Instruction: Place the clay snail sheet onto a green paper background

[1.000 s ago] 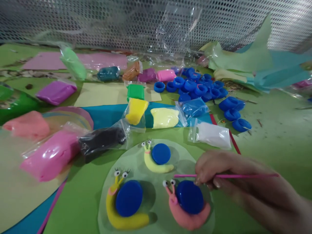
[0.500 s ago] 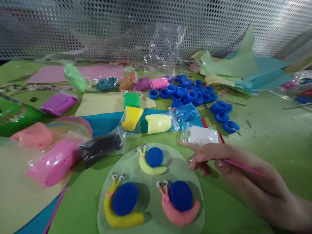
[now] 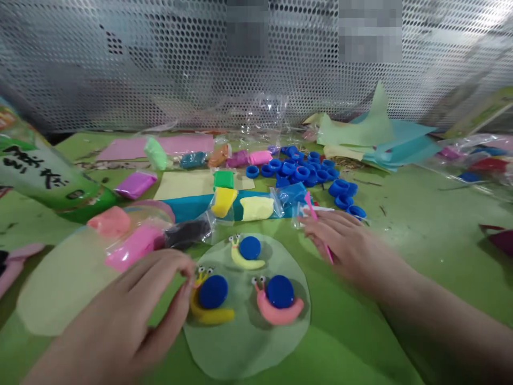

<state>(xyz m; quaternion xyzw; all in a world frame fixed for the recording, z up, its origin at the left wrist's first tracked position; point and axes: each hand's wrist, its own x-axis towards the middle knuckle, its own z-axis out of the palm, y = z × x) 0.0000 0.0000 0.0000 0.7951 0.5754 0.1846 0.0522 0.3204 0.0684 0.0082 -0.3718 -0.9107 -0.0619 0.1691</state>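
Note:
Three clay snails with blue bottle caps for shells lie on a rounded pale green paper point(image 3: 248, 342): a yellow snail point(image 3: 214, 316) at left, a pink snail point(image 3: 278, 314) at right and a pale yellow snail point(image 3: 248, 263) behind. My left hand point(image 3: 132, 310) is beside the yellow snail, its thumb and fingertips drawn close together in a pinch; whatever lies between them is hidden. In my right hand point(image 3: 344, 243) is a slim pink clay tool point(image 3: 310, 206), its flat tip pointing up and away. That hand hovers right of the paper, partly covering a white clay packet point(image 3: 298, 214).
Several bagged clay pieces, including yellow clay point(image 3: 224, 203) and black clay point(image 3: 188, 232), lie behind the paper. Blue bottle caps point(image 3: 300, 174) are heaped farther back. A green bottle point(image 3: 52, 171) leans at left. A perforated metal panel point(image 3: 180, 69) rises behind everything.
My left hand has come into view from the lower left, beside the yellow snail. My right hand has turned the pink tool more upright. The view has tilted up, showing more of the bottle.

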